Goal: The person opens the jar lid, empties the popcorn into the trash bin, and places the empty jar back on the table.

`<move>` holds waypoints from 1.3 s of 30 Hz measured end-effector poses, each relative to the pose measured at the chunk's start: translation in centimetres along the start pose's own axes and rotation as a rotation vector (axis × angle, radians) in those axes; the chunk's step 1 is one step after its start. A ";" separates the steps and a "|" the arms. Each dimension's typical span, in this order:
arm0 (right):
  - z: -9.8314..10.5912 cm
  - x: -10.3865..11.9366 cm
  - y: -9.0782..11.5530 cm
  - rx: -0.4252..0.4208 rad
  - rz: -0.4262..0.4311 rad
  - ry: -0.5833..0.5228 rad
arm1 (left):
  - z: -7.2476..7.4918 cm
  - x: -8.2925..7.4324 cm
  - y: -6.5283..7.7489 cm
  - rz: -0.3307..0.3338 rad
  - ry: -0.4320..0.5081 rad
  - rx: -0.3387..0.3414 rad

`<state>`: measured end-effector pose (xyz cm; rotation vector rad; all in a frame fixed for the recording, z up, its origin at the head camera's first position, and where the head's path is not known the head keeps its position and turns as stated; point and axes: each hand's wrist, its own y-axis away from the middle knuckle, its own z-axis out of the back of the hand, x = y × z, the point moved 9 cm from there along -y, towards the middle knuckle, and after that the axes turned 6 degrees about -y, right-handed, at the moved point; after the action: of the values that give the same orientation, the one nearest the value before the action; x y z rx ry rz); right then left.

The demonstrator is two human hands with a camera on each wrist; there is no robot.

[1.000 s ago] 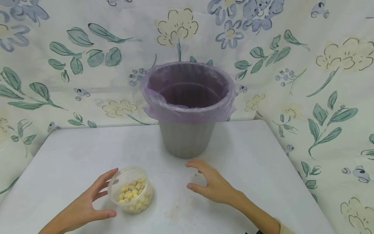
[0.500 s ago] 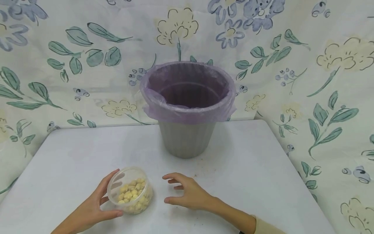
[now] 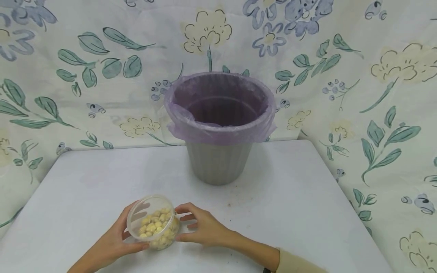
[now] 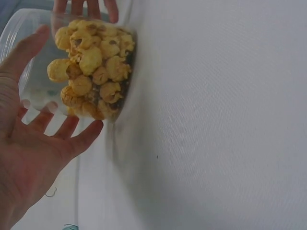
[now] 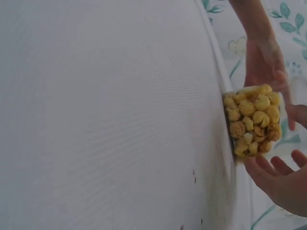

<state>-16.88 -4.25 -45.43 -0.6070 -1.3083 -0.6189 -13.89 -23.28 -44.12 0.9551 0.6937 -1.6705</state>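
A clear round plastic tub (image 3: pixel 165 236), partly filled with yellow popcorn (image 3: pixel 155 224), stands on the white table in the head view. My left hand (image 3: pixel 114 240) grips its left side, thumb at the front and fingers behind. Through the clear wall the left fingers show faintly. From the right, my right hand (image 3: pixel 206 227) reaches to the tub, its fingers loosely bent and its fingertips right at the wall. Brown and yellow popcorn pieces (image 4: pixel 91 60) fill the lower part of the tub in the left wrist view.
Behind the hands stands a grey bin (image 3: pixel 218 163) lined with a purple bag (image 3: pixel 222 132). Small dark crumbs (image 3: pixel 229 204) dot the white table (image 3: pixel 102 178) right of the tub. A floral cloth (image 3: pixel 143 94) hangs behind the table.
My right hand has moved left from near the bin's base to the tub's side. My left hand has come in closer around the tub, which has hardly moved.
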 end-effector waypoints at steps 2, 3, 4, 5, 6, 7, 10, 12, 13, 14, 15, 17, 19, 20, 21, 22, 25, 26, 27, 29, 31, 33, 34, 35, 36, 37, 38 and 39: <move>0.0 0.0 -0.2 -0.008 0.000 0.009 | 0.0 -0.1 -0.1 0.007 0.018 -0.002; 0.0 0.1 -0.2 -0.014 0.002 0.014 | 0.0 -0.2 -0.1 0.010 0.015 -0.003; 0.0 0.2 -0.2 -0.021 0.003 0.018 | 0.0 -0.2 -0.2 0.016 0.007 -0.004; 0.0 0.3 -0.3 -0.029 0.009 0.029 | -0.1 -0.3 -0.2 0.020 -0.001 -0.005; 0.1 0.4 -0.3 -0.040 0.015 0.038 | -0.1 -0.5 -0.3 0.020 -0.007 -0.007; 0.2 0.5 -0.3 -0.051 0.020 0.047 | -0.1 -0.6 -0.4 0.021 -0.014 -0.008; 0.5 0.9 -0.2 -0.078 0.036 0.057 | -0.1 -1.2 -0.6 0.020 -0.040 -0.016; 0.8 1.2 -0.2 -0.093 0.046 0.052 | -0.1 -1.8 -0.7 0.007 -0.067 -0.025; 0.8 1.4 -0.1 -0.097 0.051 0.048 | -0.1 -2.1 -0.8 -0.004 -0.082 -0.030; 0.9 1.5 -0.1 -0.101 0.056 0.046 | -0.1 -2.4 -0.9 -0.017 -0.096 -0.035; 1.0 1.6 -0.1 -0.104 0.059 0.046 | -0.1 -2.7 -0.9 -0.028 -0.108 -0.041; 1.2 1.9 0.0 -0.109 0.060 0.042 | -0.1 -3.3 -1.0 -0.052 -0.137 -0.053; 1.4 2.1 0.1 -0.114 0.054 0.034 | -0.2 -3.7 -1.1 -0.064 -0.141 -0.061; 1.5 2.2 0.1 -0.116 0.051 0.031 | -0.2 -3.9 -1.2 -0.065 -0.140 -0.063; 1.6 2.3 0.2 -0.118 0.048 0.025 | -0.2 -4.1 -1.2 -0.066 -0.137 -0.065; 1.7 2.4 0.2 -0.119 0.046 0.017 | -0.2 -4.3 -1.3 -0.065 -0.132 -0.064; 1.8 2.9 0.3 -0.122 0.056 0.000 | -0.2 -4.7 -1.4 -0.062 -0.102 -0.055; 1.9 3.1 0.4 -0.123 0.061 -0.006 | -0.2 -4.9 -1.5 -0.063 -0.091 -0.051; 1.9 3.3 0.5 -0.125 0.068 -0.013 | -0.2 -5.1 -1.5 -0.065 -0.083 -0.048; 2.0 3.7 0.6 -0.128 0.081 -0.028 | -0.3 -5.6 -1.6 -0.076 -0.066 -0.039; 2.2 4.1 0.9 -0.134 0.092 -0.038 | -0.4 -6.2 -1.7 -0.087 -0.064 -0.033; 2.4 4.5 1.1 -0.139 0.099 -0.043 | -0.5 -6.8 -1.9 -0.096 -0.064 -0.030; 2.5 4.7 1.2 -0.140 0.104 -0.044 | -0.5 -7.0 -2.0 -0.096 -0.066 -0.028; 2.6 4.9 1.3 -0.141 0.107 -0.044 | -0.6 -7.3 -2.0 -0.097 -0.066 -0.027; 2.7 5.0 1.4 -0.142 0.108 -0.044 | -0.6 -7.5 -2.1 -0.098 -0.069 -0.026; 2.8 5.1 1.5 -0.142 0.113 -0.042 | -0.7 -7.7 -2.1 -0.098 -0.069 -0.025; 2.9 5.3 1.6 -0.143 0.118 -0.036 | -0.7 -7.9 -2.2 -0.099 -0.067 -0.024; 3.0 5.4 1.7 -0.145 0.123 -0.029 | -0.8 -8.1 -2.2 -0.097 -0.067 -0.023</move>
<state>-16.92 -1.32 -39.72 -0.8117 -1.2502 -0.6083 -14.67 -17.96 -37.60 0.8573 0.7230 -1.7677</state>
